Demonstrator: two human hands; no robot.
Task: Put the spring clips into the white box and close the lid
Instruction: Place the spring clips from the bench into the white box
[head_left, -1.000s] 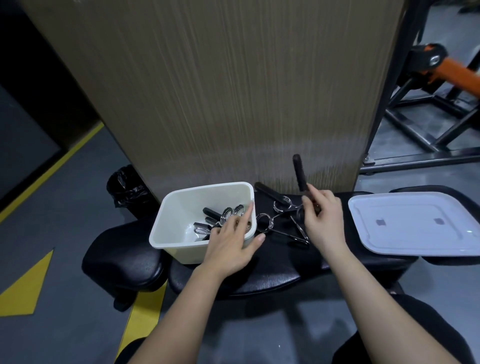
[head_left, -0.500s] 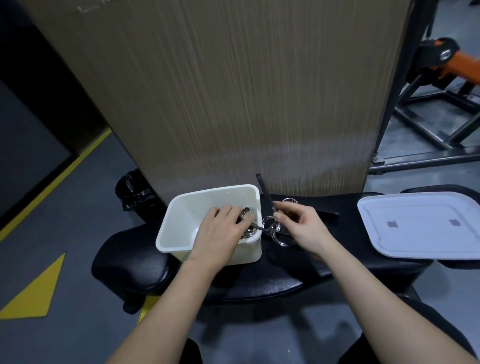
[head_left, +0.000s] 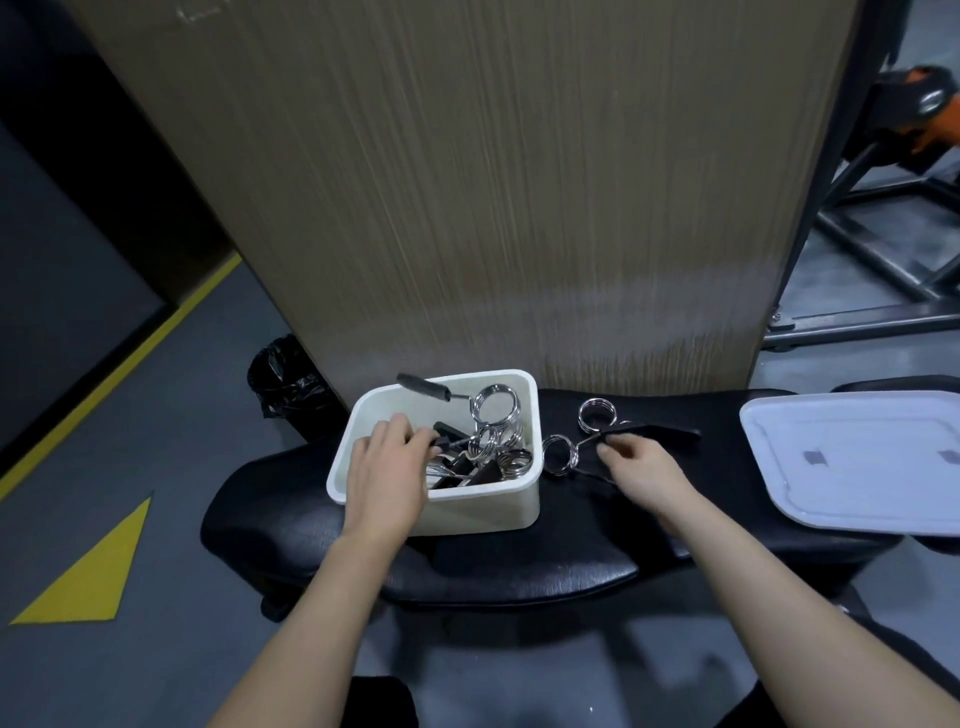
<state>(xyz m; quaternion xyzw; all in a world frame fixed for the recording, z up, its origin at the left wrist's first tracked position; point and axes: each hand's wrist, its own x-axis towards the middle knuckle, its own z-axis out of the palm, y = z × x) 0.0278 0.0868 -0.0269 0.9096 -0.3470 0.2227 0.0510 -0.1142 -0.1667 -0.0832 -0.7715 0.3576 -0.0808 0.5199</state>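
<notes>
The white box (head_left: 467, 512) stands open on a black padded bench, holding several chrome spring clips (head_left: 493, 408) with black handles. One clip leans on the box's far rim. My left hand (head_left: 387, 470) reaches into the box from its near left side, fingers on a clip's black handle (head_left: 448, 430). Two more spring clips (head_left: 596, 413) lie on the bench just right of the box. My right hand (head_left: 641, 467) rests over them, fingertips pinching a black handle (head_left: 654, 431). The white lid (head_left: 852, 460) lies flat at the bench's right end.
A tall wood-grain panel (head_left: 493, 182) rises right behind the bench (head_left: 519, 566). A black bag (head_left: 285, 376) sits on the floor at the left. Metal gym-frame bars (head_left: 872, 260) stand at the right. The grey floor carries yellow markings (head_left: 93, 577).
A clip went into the box and now leans on its far rim. My right hand moved right to the clips on the bench. My left hand shifted to the box's left side.
</notes>
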